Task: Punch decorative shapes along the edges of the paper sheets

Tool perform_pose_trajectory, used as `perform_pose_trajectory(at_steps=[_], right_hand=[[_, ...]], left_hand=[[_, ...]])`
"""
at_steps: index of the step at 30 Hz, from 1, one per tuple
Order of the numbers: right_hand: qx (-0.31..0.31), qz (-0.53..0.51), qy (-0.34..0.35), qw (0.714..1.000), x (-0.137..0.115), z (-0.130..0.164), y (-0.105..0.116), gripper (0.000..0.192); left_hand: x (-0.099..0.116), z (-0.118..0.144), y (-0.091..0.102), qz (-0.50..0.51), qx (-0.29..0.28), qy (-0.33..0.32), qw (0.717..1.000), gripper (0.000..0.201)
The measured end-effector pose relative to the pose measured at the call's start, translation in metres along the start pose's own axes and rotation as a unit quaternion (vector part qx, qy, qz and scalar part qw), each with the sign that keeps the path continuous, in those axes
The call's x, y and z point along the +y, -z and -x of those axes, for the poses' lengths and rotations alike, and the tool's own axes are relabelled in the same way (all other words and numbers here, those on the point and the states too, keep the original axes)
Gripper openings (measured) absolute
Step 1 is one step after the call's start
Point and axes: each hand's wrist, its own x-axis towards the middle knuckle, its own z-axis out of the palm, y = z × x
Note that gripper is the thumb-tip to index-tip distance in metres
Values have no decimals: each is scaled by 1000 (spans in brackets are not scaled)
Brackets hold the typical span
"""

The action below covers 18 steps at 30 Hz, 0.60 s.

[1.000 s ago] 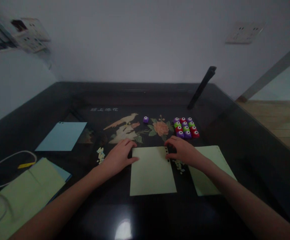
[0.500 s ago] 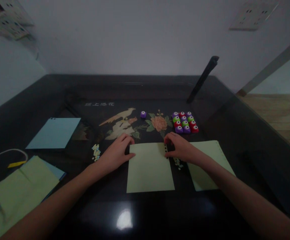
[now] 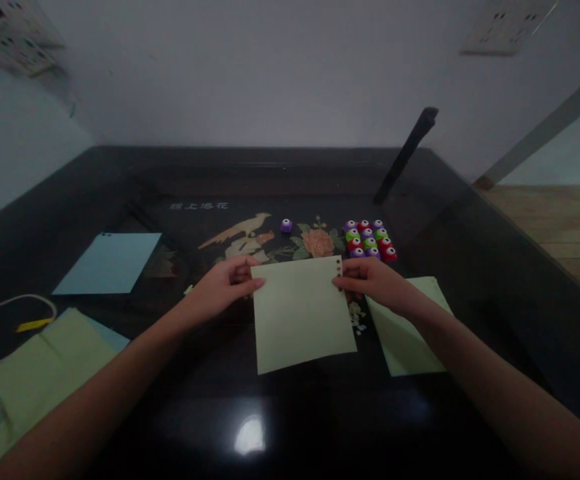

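A pale green paper sheet (image 3: 303, 313) with small punched holes along its upper right edge is lifted off the black glossy table (image 3: 290, 173). My left hand (image 3: 223, 287) pinches its upper left corner. My right hand (image 3: 375, 283) pinches its upper right corner. Beyond the sheet stands a cluster of small red, green and purple craft punches (image 3: 369, 239), with a lone purple punch (image 3: 286, 225) to their left. Paper confetti (image 3: 356, 319) lies under the sheet's right side.
A second pale green sheet (image 3: 410, 333) lies under my right forearm. A blue sheet (image 3: 107, 262) lies at the left, more green and blue paper (image 3: 30, 380) and a white cable (image 3: 0, 313) at the near left. A black stand (image 3: 406, 155) leans at the back right.
Both hands went from pressing the green sheet flat on the table to gripping its top corners and lifting it up toward me.
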Motion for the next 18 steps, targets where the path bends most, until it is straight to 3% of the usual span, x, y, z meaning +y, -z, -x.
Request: perform_pose_trajectory(at_steps=[6, 11, 18], right_hand=[[-7, -34, -7, 999, -2, 1, -1, 19], [-21, -52, -16, 998, 0, 0, -6, 20], [-11, -26, 8, 1000, 4, -5, -14, 15]], left_hand=[[1, 1, -2, 8, -7, 0, 1000, 27], [1, 3, 0, -126, 12, -49, 991, 25], [6, -3, -1, -214, 73, -121, 966, 19]])
